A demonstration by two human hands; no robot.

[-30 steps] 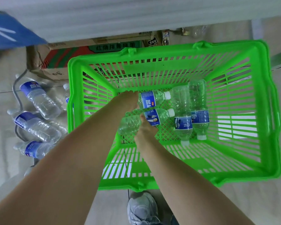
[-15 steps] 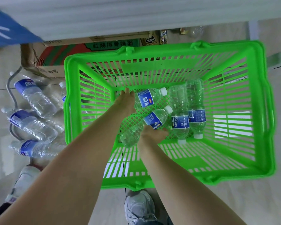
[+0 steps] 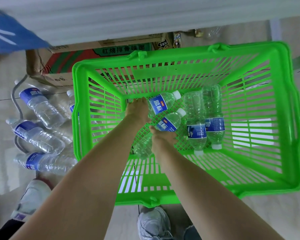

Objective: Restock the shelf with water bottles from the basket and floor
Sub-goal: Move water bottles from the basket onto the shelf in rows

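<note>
Two bare hands reach down into the bright green slatted plastic basket [image 3: 282, 118] on the floor. The left hand [image 3: 137, 110] has its grip wrapped around one clear plastic water bottle with a blue label [image 3: 160, 104]; the right hand [image 3: 162, 136] has its grip around a second blue-labelled bottle [image 3: 170, 122] just below it. Two more clear bottles [image 3: 196, 129] lie side by side to their right. Several other bottles [image 3: 40, 105] lie on the pale tiled floor [image 3: 3, 87] left of the basket.
</note>
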